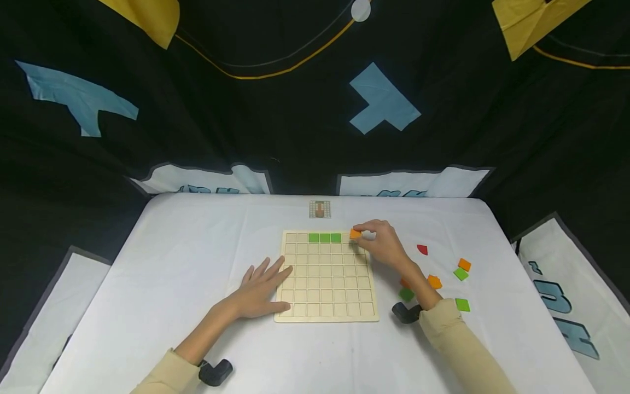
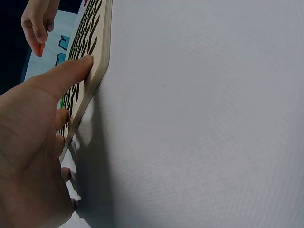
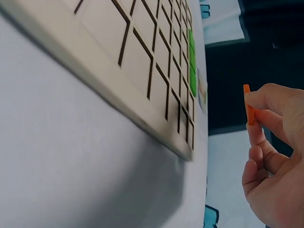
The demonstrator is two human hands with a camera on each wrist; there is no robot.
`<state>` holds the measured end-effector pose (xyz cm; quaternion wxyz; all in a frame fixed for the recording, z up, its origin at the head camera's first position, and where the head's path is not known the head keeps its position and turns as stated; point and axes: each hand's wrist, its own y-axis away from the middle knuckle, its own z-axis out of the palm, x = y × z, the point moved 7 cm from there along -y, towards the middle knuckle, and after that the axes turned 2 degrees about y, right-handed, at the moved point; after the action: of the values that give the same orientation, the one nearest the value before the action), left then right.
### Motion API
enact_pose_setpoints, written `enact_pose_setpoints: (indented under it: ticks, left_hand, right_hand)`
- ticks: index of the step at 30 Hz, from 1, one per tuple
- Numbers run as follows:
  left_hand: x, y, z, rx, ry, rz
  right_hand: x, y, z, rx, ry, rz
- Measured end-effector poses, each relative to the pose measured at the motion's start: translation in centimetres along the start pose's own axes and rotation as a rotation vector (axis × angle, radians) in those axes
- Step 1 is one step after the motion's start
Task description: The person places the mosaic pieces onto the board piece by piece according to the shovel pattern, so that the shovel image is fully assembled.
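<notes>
A pale wooden grid board point(image 1: 327, 317) lies flat on the white table. Three green square tiles point(image 1: 325, 238) sit side by side in its far row. Between thumb and fingers, my right hand point(image 1: 385, 244) pinches an orange tile point(image 1: 355, 233) above the board's far right corner; the right wrist view shows this orange tile point(image 3: 249, 104) edge-on, raised off the board. My left hand point(image 1: 258, 293) is spread at the board's left edge, fingers straight. In the left wrist view its thumb point(image 2: 71, 73) rests on the board's rim point(image 2: 102, 61).
Right of the board lie a red quarter-round piece point(image 1: 422, 249), an orange piece point(image 1: 435, 282), an orange tile point(image 1: 464, 265) and several green tiles point(image 1: 462, 305), some partly behind the right forearm. Beyond the board is a small printed grid card point(image 1: 320, 209). A dark patterned cloth point(image 1: 295, 137) hangs behind the table.
</notes>
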<state>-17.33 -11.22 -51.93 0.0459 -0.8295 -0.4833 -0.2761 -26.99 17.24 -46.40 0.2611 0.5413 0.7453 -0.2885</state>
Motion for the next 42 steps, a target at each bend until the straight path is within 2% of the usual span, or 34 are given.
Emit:
enact_pose_setpoints:
  ticks: [9, 15, 24, 42]
  left_hand:
    - [-0.1, 0.1, -0.1, 0.001, -0.004, 0.006]
    - [0.1, 0.1, -0.2, 0.0, 0.002, 0.002]
    - [0.1, 0.0, -0.2, -0.006, 0.001, -0.01]
    - [0.2, 0.1, -0.2, 0.0, 0.002, -0.011]
  right_hand:
    - [-1.0, -0.8, 3.1, -0.059, -0.028, -0.075]
    - [-1.1, -1.1, 4.7, -0.104, -0.007, -0.049]
    - [-1.3, -1.4, 6.2, -0.135, -0.025, 0.004]
    - [-1.8, -1.7, 7.7, -0.149, 0.034, -0.014]
